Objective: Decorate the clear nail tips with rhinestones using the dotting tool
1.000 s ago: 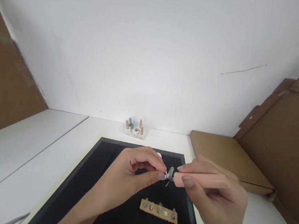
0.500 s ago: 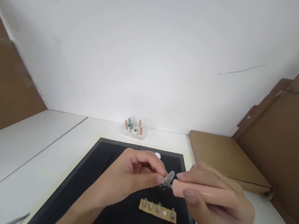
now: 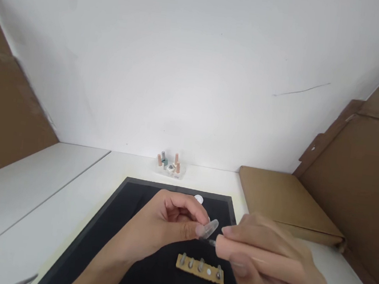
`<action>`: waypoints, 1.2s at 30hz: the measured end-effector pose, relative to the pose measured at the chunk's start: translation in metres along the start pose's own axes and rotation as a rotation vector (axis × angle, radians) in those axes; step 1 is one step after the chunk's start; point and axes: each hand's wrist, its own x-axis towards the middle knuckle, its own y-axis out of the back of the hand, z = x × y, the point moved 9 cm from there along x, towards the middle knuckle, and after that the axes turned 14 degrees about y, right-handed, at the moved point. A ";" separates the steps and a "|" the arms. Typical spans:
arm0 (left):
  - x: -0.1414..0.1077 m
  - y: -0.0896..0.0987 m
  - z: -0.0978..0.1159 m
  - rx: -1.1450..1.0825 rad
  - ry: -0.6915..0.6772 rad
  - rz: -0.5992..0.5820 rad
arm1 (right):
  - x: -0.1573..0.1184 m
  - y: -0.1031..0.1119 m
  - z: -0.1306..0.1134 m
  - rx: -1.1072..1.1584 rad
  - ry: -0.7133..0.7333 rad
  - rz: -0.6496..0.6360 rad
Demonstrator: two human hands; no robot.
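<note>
Between thumb and fingertips, my left hand [image 3: 168,227] pinches a clear nail tip [image 3: 211,228] over the black mat [image 3: 155,276]. My right hand [image 3: 274,263] grips a pink brush handle [image 3: 258,256] from the right. The dark brush end [image 3: 210,242] is at the lower edge of the nail tip; whether it touches is hard to tell. Below the hands lies a tan strip [image 3: 191,269] bearing several clear nail tips and a white dot at a bare spot.
A clear tray [image 3: 163,172] with several small bottles stands by the white wall. A white round piece [image 3: 198,199] lies at the mat's back edge. Flat cardboard box [image 3: 286,195] at right; cardboard panels [image 3: 3,105] on both sides.
My right hand has moved slightly down and right, the brush handle tilting a little. The brush end has shifted lower against the nail tip, which is turned flatter.
</note>
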 end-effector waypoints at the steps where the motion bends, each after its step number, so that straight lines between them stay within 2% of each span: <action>1: 0.000 0.000 0.000 0.000 0.001 -0.004 | 0.001 -0.001 0.000 -0.011 0.002 -0.016; 3: 0.001 0.001 0.000 0.002 0.004 -0.001 | -0.001 0.000 0.002 -0.024 -0.010 -0.002; 8: 0.003 0.008 -0.002 0.002 0.010 0.035 | -0.012 0.012 0.008 -0.077 -0.032 0.134; 10: 0.004 0.009 -0.002 -0.007 0.016 0.043 | -0.009 0.009 0.007 -0.058 -0.014 0.096; 13: 0.005 0.008 -0.001 -0.021 0.033 0.042 | 0.003 -0.002 -0.002 -0.076 0.073 -0.053; 15: 0.005 0.006 0.000 -0.027 0.029 0.024 | 0.009 -0.005 -0.005 -0.100 0.105 -0.096; 22: 0.004 0.004 0.001 -0.011 0.000 -0.008 | -0.004 0.008 0.005 -0.172 0.042 0.017; 27: 0.003 0.006 0.001 0.001 -0.017 0.011 | -0.014 0.014 0.010 -0.058 -0.006 0.145; 33: -0.001 -0.001 0.008 0.029 -0.062 -0.019 | -0.006 0.006 0.011 0.041 -0.048 0.072; 36: -0.003 -0.004 0.009 0.059 -0.074 -0.021 | -0.011 0.008 0.016 0.044 -0.082 0.087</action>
